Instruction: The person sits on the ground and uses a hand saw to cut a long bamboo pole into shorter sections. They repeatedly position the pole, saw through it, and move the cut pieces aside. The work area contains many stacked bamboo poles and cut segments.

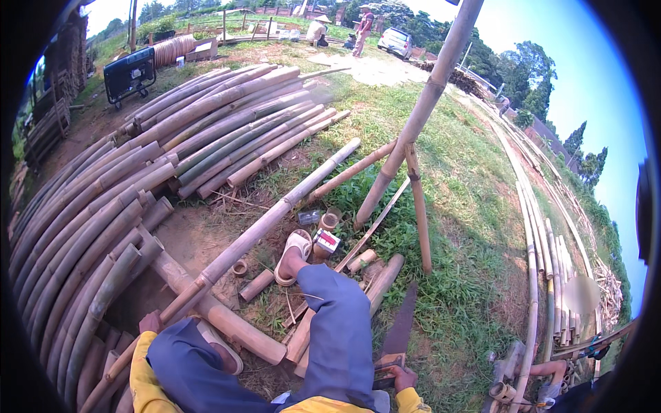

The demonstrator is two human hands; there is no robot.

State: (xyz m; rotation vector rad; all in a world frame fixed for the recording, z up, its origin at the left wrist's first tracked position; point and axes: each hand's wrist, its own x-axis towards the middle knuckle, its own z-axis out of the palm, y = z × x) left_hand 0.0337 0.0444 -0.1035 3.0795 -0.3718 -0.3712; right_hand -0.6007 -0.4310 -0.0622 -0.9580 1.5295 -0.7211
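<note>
The left hand [150, 321] grips a long bamboo pole [275, 215] lying across a log [227, 323], the right hand [403, 378] is closed on a saw [401, 327] resting aside, so cutting seems paused, with short offcuts [256, 284] already lying near the foot [292, 256].

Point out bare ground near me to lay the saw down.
Free: grass right of the saw, before the thin poles. Bare dirt between the stacked bamboo and the long pole. Crowded: offcuts around the sandal.
</note>
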